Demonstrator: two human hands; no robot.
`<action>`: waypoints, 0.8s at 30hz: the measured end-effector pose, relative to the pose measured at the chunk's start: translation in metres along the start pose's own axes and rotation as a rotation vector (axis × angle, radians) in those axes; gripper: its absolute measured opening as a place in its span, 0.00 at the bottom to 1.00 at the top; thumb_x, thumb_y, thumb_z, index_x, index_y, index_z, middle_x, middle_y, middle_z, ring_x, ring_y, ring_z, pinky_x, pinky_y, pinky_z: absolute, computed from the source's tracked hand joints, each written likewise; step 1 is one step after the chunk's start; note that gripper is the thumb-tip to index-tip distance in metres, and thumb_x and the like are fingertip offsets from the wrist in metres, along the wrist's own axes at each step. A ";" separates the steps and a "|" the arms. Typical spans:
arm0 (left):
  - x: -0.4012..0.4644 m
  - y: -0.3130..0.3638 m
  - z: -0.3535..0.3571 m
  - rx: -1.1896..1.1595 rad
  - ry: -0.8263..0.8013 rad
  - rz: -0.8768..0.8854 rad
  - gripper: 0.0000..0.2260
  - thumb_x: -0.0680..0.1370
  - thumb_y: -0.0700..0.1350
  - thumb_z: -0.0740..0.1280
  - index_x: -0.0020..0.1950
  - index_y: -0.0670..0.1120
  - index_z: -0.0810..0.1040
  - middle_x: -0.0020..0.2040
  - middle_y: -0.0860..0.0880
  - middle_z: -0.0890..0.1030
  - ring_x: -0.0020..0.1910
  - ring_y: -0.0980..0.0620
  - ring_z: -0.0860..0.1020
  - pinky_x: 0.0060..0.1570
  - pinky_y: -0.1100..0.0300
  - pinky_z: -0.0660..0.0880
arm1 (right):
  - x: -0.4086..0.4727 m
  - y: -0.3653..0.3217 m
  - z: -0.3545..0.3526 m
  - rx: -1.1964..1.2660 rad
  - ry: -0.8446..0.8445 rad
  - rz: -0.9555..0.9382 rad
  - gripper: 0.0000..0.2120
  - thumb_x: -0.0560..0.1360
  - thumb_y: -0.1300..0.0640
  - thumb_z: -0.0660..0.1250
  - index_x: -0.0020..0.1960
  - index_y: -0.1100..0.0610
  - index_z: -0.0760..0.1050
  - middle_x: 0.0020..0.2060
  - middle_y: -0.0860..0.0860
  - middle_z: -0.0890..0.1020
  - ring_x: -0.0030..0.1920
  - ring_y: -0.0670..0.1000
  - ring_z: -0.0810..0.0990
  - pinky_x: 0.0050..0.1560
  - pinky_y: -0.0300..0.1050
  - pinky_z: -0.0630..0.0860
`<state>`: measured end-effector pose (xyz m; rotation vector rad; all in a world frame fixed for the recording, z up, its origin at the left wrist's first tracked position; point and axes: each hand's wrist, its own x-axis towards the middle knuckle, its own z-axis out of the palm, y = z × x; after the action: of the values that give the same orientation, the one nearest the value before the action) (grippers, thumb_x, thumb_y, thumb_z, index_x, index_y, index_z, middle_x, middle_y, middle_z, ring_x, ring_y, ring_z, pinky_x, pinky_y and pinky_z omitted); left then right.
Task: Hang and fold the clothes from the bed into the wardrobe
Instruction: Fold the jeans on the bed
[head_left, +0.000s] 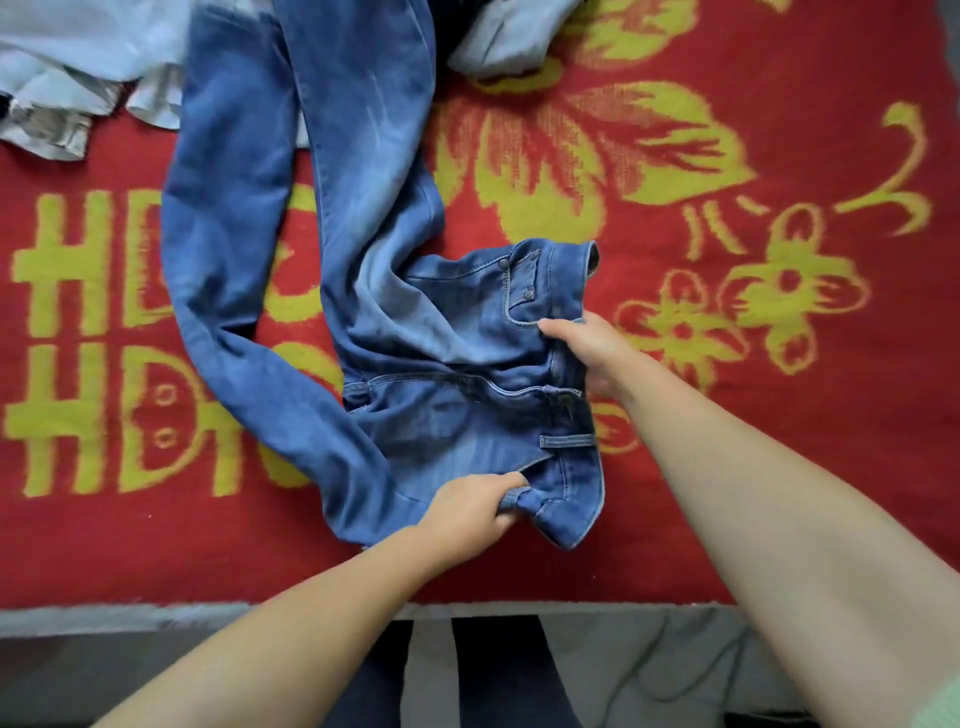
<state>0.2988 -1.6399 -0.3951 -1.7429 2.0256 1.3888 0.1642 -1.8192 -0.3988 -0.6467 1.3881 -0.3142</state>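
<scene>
The jeans (374, 312) are mid-blue denim with pale faded patches. Beneath the jeans, the bed cover (779, 467) is red with yellow-green flowers and block letters. Beyond the jeans lie pale blue-grey garments (78, 57).

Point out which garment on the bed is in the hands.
The blue jeans: both hands grip the waist, unlike the pale clothes lying untouched at the far left.
</scene>
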 end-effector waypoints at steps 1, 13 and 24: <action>-0.006 0.002 -0.008 -0.086 0.027 -0.025 0.12 0.76 0.53 0.60 0.53 0.50 0.77 0.49 0.48 0.82 0.51 0.44 0.78 0.45 0.53 0.73 | -0.002 -0.006 -0.002 -0.029 0.018 -0.030 0.13 0.77 0.63 0.64 0.61 0.60 0.75 0.54 0.59 0.82 0.50 0.59 0.82 0.56 0.57 0.78; 0.019 0.180 0.030 -0.355 -0.214 0.420 0.29 0.78 0.52 0.66 0.75 0.42 0.62 0.71 0.38 0.67 0.71 0.42 0.64 0.70 0.53 0.59 | -0.060 -0.042 -0.177 -0.846 0.652 -0.064 0.28 0.71 0.47 0.73 0.63 0.62 0.73 0.60 0.63 0.78 0.61 0.62 0.76 0.57 0.49 0.70; 0.053 -0.067 -0.109 0.432 0.218 0.131 0.22 0.76 0.41 0.54 0.70 0.45 0.70 0.63 0.46 0.76 0.66 0.47 0.71 0.70 0.43 0.56 | -0.045 0.042 -0.002 -1.043 0.136 -0.285 0.06 0.77 0.56 0.62 0.48 0.53 0.79 0.46 0.54 0.83 0.50 0.56 0.80 0.52 0.46 0.74</action>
<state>0.3857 -1.7471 -0.4023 -1.6458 2.3668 0.7279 0.1472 -1.7612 -0.3877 -1.7104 1.5449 0.1878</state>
